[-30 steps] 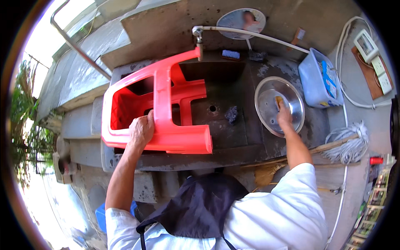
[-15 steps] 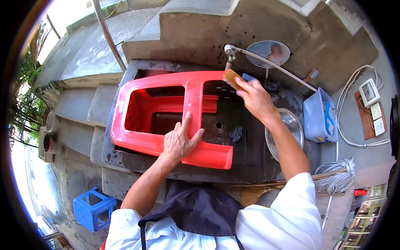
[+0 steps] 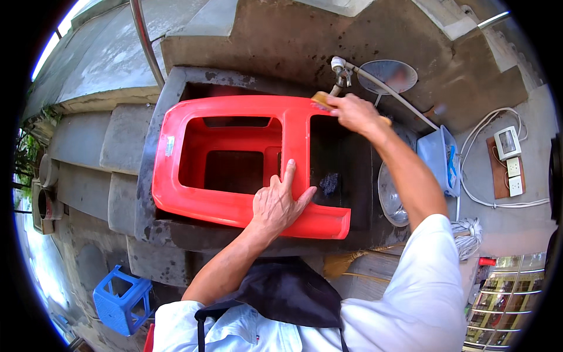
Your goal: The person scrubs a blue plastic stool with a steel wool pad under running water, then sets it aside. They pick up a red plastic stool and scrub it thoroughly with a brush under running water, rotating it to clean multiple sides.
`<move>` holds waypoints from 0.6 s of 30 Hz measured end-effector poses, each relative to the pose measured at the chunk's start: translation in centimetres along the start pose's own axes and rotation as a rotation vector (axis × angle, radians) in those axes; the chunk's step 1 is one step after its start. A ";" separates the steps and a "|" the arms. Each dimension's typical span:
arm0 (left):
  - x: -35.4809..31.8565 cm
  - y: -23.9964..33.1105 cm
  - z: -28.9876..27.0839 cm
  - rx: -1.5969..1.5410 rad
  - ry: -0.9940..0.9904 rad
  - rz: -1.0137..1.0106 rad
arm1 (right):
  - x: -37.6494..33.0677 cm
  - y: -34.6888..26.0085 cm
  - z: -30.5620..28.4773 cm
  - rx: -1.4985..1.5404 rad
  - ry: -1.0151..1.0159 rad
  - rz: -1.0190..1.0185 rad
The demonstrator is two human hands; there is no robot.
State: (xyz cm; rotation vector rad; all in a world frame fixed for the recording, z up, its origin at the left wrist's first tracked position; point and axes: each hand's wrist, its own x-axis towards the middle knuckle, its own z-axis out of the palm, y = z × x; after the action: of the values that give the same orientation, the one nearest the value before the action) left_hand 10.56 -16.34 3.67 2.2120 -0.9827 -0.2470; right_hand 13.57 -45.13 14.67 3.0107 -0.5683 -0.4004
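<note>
A large red plastic stool (image 3: 296,141) lies on its side across a dark stone sink (image 3: 153,176). My left hand (image 3: 277,205) rests on the stool's near part, index finger and thumb spread apart over the red plastic. In my right hand (image 3: 356,114) is a wooden scrub brush (image 3: 320,100). Its bristles are at the stool's far leg, by the tap, and the end of its handle sticks out past my hand. My right fingers are closed round the brush. Some of the stool's lower side is hidden in the sink.
A tap (image 3: 340,73) with a pale pipe rises behind the sink. A dark scouring pad (image 3: 329,184) lies in the basin. At the right are a metal bowl (image 3: 392,196) and a blue plastic bin (image 3: 437,158). A small blue stool (image 3: 122,302) stands at the lower left.
The red stool has tilted and shifted in the sink, its near leg reaching further right. My left hand has moved right with it. The brush stays near the far leg, now held lower and flatter.
</note>
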 end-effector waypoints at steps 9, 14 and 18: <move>0.8 0.4 0.5 0.038 0.042 0.031 | -1.4 3.1 -0.1 -0.138 0.012 -0.083; 0.6 0.2 -0.1 0.075 0.021 -0.029 | -0.8 1.8 0.3 -0.076 -0.035 -0.182; 1.1 0.9 0.7 0.112 0.050 0.011 | 5.4 -4.5 2.2 0.093 0.091 -0.454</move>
State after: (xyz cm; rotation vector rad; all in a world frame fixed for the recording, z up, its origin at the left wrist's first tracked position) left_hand 10.49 -17.87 3.84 2.3018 -1.0028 -0.1340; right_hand 19.45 -42.97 10.84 3.2109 0.1144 -0.2552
